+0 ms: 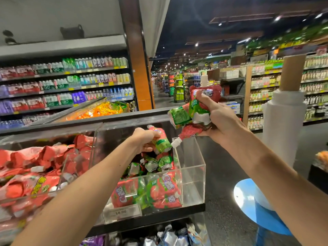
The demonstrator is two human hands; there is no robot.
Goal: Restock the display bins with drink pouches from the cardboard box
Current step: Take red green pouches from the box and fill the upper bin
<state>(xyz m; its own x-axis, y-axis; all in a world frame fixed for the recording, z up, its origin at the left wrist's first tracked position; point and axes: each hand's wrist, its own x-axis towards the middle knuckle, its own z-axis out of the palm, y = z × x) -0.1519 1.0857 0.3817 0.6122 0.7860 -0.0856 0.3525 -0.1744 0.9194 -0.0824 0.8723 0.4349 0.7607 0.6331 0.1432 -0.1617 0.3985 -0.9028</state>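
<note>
The left hand [142,139], fingers curled round one red-and-green drink pouch [160,140], hangs over the clear, partly filled display bin [192,168] at centre frame, while the right hand [219,119] grips a cluster of pouches [195,107] above the bin's far right corner

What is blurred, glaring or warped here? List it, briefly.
Head view: the wide angle bends the drinks shelves at the left edge; head view: ceiling lights flare against a dark ceiling; head view: the clear bin carries pale reflections; head view: the price label is too soft to read.
</note>
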